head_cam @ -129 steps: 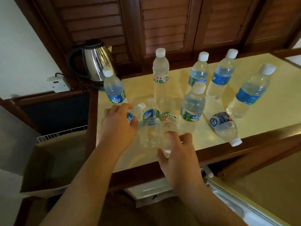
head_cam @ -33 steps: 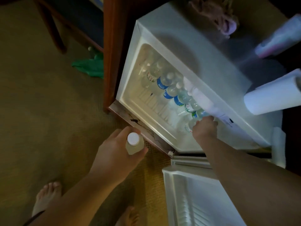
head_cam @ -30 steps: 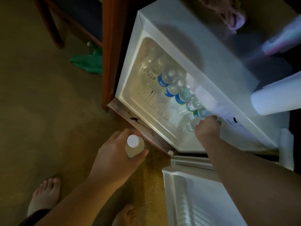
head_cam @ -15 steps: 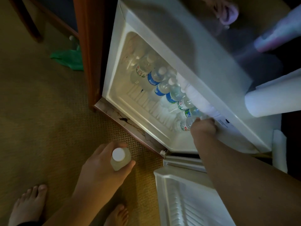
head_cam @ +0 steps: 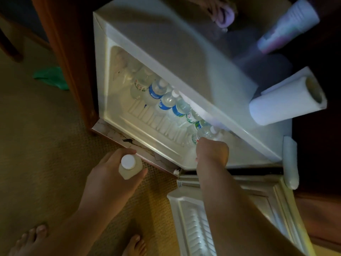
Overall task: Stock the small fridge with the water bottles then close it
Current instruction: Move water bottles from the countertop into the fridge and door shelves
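Note:
I look down into the small white fridge, lit inside, with its door swung open at the lower right. Several water bottles stand in a row along the back of the fridge floor. My right hand is inside the fridge at the row's right end, fingers closed, right beside the nearest bottle; whether it still grips that bottle is unclear. My left hand hangs outside, in front of the fridge, holding an upright white-capped bottle.
A paper towel roll, a stack of cups and a pink cloth lie on the fridge top. Wooden cabinet post stands left of the fridge. Green rag on the carpet. My bare feet are below.
My right hand has drawn back a little from the right end bottle, which now stands in the row. My left hand keeps its bottle. The view has shifted slightly.

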Available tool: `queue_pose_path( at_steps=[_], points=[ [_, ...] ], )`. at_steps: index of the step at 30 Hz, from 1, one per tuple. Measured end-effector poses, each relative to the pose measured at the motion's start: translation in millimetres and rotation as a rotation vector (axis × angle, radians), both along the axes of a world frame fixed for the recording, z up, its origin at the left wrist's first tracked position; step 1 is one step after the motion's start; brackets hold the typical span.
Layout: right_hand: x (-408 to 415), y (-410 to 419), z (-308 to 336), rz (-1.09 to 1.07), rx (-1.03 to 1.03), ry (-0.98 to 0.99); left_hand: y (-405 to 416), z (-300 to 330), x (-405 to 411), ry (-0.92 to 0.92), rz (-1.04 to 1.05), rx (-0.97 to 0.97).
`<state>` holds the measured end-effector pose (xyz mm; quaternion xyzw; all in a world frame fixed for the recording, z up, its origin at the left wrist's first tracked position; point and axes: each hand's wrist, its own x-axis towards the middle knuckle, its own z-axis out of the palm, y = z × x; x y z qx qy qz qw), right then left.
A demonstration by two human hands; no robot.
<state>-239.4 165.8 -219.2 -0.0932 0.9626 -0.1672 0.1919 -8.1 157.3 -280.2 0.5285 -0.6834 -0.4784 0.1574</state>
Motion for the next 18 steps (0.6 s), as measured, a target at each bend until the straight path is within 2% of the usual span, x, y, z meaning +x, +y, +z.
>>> queue_pose_path(
  at_steps=[1, 2, 3, 4, 6, 8, 10, 12, 18],
  points=[
    [11, 6, 8, -0.028, -0.161, 0.017, -3, -1, -5, 0.007, -0.011, -0.005],
    [25, 9, 16, -0.007, -0.265, 0.056, -5, -1, -10, 0.014, -0.024, -0.008],
    [37, 14, 29, 0.055, -0.453, 0.129, -9, -2, -14, 0.027, -0.034, -0.008],
    [45, 17, 44, 0.167, -0.648, 0.267, -12, -3, -19, 0.032, -0.050, -0.016],
    [46, 13, 76, 0.466, -0.842, 0.481, -20, -5, -27, 0.015, -0.112, -0.086],
    [31, -5, 98, 0.715, -0.766, 0.631, -31, -7, -38, 0.012, -0.162, -0.138],
    [3, -29, 102, 0.829, -0.551, 0.673, -42, -7, -55, 0.032, -0.190, -0.094],
    [-13, -50, 92, 0.861, -0.323, 0.646, -51, -8, -74, 0.041, -0.224, -0.080],
    [-34, -64, 76, 0.977, -0.154, 0.664, -65, -28, -124, 0.110, -0.308, -0.093]
  ],
)
